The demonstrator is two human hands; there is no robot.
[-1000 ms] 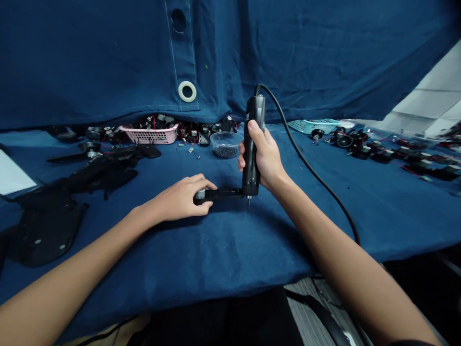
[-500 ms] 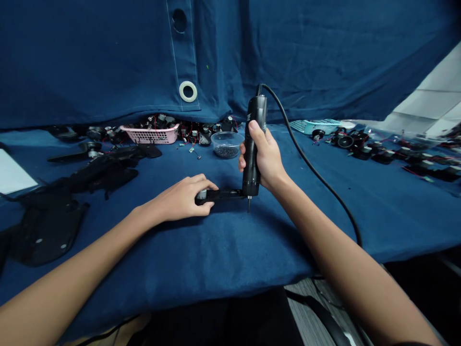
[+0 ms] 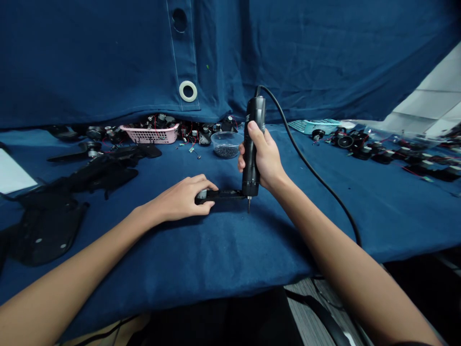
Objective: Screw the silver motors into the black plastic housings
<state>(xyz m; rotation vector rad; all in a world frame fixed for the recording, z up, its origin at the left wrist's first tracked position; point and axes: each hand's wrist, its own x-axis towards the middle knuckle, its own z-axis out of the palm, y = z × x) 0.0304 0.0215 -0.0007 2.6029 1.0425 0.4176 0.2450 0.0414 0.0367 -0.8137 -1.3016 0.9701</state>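
Note:
In my right hand (image 3: pixel 264 156) is a black corded electric screwdriver (image 3: pixel 251 175), held upright with its bit pointing down at the blue cloth. My left hand (image 3: pixel 187 198) grips one end of a long black plastic part (image 3: pixel 228 194) lying on the cloth, thumb and fingers on either side of a small silvery cylinder (image 3: pixel 202 194). The part's right end reaches the screwdriver's lower end; whether they touch I cannot tell. The bit shows just in front of that end. Behind the hands stands a clear bowl (image 3: pixel 226 139) of small dark pieces, probably screws.
A pink basket (image 3: pixel 151 135) of wired parts and a light-blue basket (image 3: pixel 315 126) stand at the back. Black plastic parts (image 3: pixel 50 226) lie on the left, several wired assemblies (image 3: pixel 382 154) on the right. The screwdriver's cable (image 3: pixel 317 175) loops down to the right over the cloth.
The screwdriver's upper end has tipped very slightly to the left with my right hand. My left hand and the black part stay where they were.

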